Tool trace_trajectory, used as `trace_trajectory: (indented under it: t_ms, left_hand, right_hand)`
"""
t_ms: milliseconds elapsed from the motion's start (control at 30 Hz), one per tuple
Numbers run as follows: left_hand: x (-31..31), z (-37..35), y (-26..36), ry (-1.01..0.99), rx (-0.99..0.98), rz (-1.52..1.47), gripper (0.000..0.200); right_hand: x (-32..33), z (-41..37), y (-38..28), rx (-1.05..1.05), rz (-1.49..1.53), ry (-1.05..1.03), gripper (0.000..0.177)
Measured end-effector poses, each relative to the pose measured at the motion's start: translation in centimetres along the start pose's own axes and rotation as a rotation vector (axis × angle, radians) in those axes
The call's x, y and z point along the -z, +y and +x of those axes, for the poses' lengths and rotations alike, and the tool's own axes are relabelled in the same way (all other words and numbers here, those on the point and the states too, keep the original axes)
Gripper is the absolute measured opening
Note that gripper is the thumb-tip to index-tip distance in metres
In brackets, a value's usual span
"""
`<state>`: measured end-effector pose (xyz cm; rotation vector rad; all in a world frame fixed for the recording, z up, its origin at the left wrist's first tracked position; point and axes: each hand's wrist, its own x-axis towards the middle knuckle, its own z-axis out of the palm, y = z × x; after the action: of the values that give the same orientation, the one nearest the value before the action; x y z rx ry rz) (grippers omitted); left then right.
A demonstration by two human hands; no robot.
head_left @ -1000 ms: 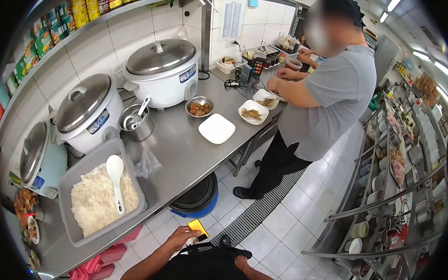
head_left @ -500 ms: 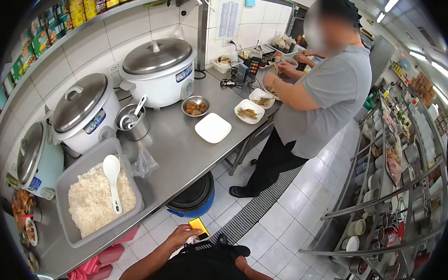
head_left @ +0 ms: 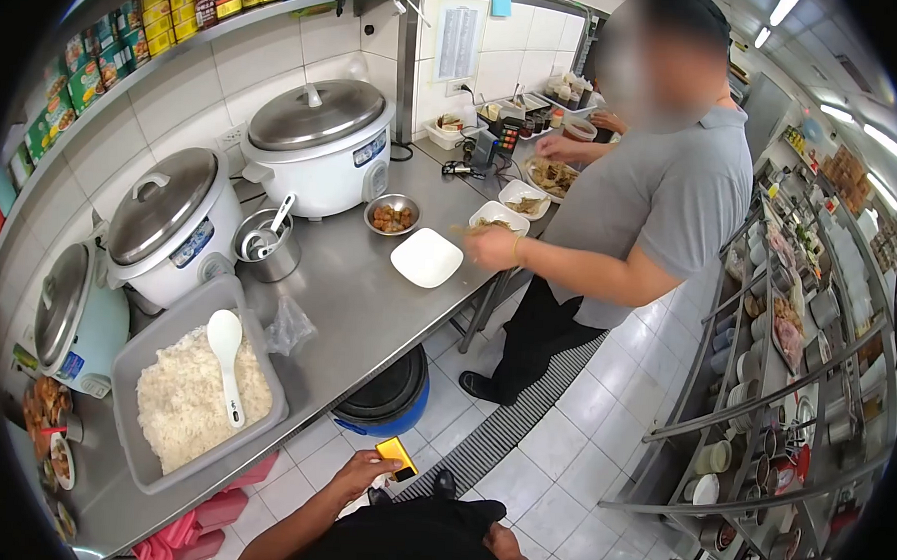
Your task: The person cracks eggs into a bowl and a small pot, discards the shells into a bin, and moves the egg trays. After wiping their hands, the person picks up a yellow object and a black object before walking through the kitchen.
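Observation:
My left hand (head_left: 364,469) is closed on a small flat yellow and black object (head_left: 397,459), held out in front of my body beside the counter. What that object is, I cannot make out. Close to the side of my dark clothing hangs my right hand (head_left: 503,545), its fingers mostly hidden. Nearest the left hand on the counter is a grey tub (head_left: 281,398) of cooked rice (head_left: 178,398), with a white rice paddle (head_left: 223,345) lying on the rice. Below the counter edge stands a blue bin (head_left: 416,409) with a black lid.
Large rice cookers (head_left: 318,174) line the wall. A steel pot (head_left: 281,258), a metal bowl (head_left: 392,215) of food and a white plate (head_left: 426,258) stand on the steel counter (head_left: 337,305). A co-worker (head_left: 663,189) stands at its far end; a rack (head_left: 764,394) is at right.
The co-worker's one hand has come down and toward me, over the nearer white dish of food. A larger plate behind it is now visible. My right hand has shifted slightly; the left stays put.

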<state>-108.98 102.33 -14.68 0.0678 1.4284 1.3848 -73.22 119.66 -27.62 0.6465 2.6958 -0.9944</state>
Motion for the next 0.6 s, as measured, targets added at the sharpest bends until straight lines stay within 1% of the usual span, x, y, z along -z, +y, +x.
trace_trajectory:
  t_ms: [67, 100, 133, 200, 233, 300, 333, 400, 433, 500, 533, 567, 600]
  left_hand:
    - [-0.1, -0.4, 0.2, -0.001, -0.006, -0.002, 0.04]
    - [-0.4, -0.8, 0.6, -0.001, -0.011, -0.017, 0.039]
    - [-0.6, -1.0, 0.9, -0.004, -0.017, -0.034, 0.038]
    - [-1.0, -0.8, 0.7, -0.013, -0.023, -0.017, 0.036]
    - [-0.9, -0.6, 0.8, -0.016, -0.041, 0.006, 0.034]
    - [-1.1, -0.3, 0.8, -0.03, -0.035, -0.009, 0.034]
    - [-1.2, -0.4, 0.8, -0.043, -0.027, -0.033, 0.033]
    - [-1.1, -0.5, 0.9, -0.034, -0.045, -0.053, 0.032]
    - [-0.9, -0.8, 1.1, -0.032, -0.066, -0.059, 0.031]
    - [-0.3, -1.6, 1.1, -0.031, -0.082, -0.068, 0.03]
    - [0.2, -1.9, 1.1, -0.032, -0.071, -0.104, 0.028]
    - [0.6, -2.3, 1.1, -0.031, -0.059, -0.14, 0.027]
    - [0.9, -2.7, 1.0, -0.029, -0.058, -0.144, 0.027]
  right_hand:
    - [-0.3, 0.7, 0.1, -0.332, 0.74, 0.006, 0.034]
    - [-2.8, 1.6, 3.6, -0.375, 1.132, -0.172, 0.034]
    - [0.1, 2.3, 2.1, -0.478, 0.982, -0.28, 0.033]
    - [-7.1, 5.3, 9.1, -0.276, 0.603, -0.356, 0.033]
    - [-5.4, 5.6, 7.3, -0.276, 0.605, -0.35, 0.033]
    - [0.3, 6.8, 1.2, -0.301, 0.168, -0.353, 0.031]
    - [0.3, 6.9, 1.1, -0.298, 0.162, -0.353, 0.031]
    - [0.7, 7.3, 1.2, -0.241, -0.07, -0.327, 0.033]
    - [0.8, 7.4, 1.9, -0.233, -0.083, -0.333, 0.033]
    - [0.2, 6.9, 6.0, -0.442, 0.524, -0.265, 0.037]
    - [-0.2, 7.0, 8.5, -0.363, 0.664, -0.186, 0.035]
    - [1.0, 6.9, 8.9, -0.275, 0.804, -0.12, 0.034]
    - [2.3, 7.0, 9.3, -0.548, 0.979, -0.028, 0.035]
